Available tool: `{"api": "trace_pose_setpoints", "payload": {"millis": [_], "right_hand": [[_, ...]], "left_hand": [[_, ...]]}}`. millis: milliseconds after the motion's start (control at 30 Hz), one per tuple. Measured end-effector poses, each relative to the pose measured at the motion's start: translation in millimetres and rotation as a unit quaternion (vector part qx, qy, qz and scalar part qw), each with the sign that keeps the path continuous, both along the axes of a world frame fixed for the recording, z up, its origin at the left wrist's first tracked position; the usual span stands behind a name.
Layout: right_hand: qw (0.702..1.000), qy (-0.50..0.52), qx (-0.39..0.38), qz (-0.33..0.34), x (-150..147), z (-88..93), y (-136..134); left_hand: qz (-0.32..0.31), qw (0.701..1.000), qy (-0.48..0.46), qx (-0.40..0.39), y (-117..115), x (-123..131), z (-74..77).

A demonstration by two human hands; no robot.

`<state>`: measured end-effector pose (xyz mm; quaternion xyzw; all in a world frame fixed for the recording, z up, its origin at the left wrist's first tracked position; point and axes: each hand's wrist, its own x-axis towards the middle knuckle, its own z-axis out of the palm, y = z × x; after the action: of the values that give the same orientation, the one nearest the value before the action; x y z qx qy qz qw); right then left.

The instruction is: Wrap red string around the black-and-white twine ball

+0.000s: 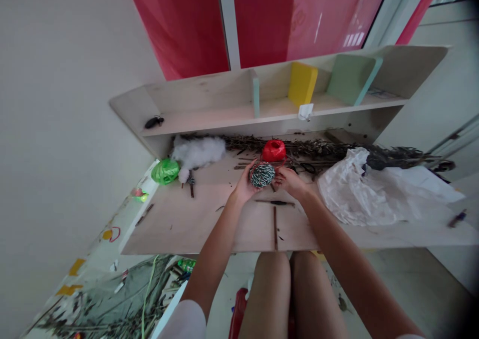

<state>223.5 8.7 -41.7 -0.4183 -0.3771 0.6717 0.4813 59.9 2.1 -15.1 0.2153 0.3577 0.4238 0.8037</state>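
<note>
Pale wooden bench [179,219] under a low shelf [209,114] carries most of the clutter, while a ball of black-and-white twine [262,174] sits just above it, cupped from either side by the left hand [244,184] and right hand [290,181], held close together. Wound twine should feel light and fairly firm, easily held around its round flanks, though a loose end could slip and unroll. Just beyond lie a red twine ball [273,151] and dark-handled scissors [307,168] before dried twigs [318,148], with a green raffia ball [167,171] and white fluffy stuffing [198,152] leftward, a crumpled white plastic sheet [359,189] rightward, and nothing directly obstructing the hands.
</note>
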Motion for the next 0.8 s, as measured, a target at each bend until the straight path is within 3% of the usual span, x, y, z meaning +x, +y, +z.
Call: {"api": "trace_pose_setpoints", "payload": {"millis": [233,533,800], "right_hand": [[0.999,0.009,-0.020,-0.026,-1,2.0,-1],[0.999,0.032,-0.020,-0.027,-2,2.0,-2],[0.999,0.029,-0.015,-0.020,-3,5.7,-4]], "left_hand": [[-0.002,0.999,0.034,0.010,1,2,-4.9],[-0.038,0.999,-0.008,-0.036,-3,3,4.2],[-0.053,0.998,-0.003,-0.016,-4,3,4.5]]}}
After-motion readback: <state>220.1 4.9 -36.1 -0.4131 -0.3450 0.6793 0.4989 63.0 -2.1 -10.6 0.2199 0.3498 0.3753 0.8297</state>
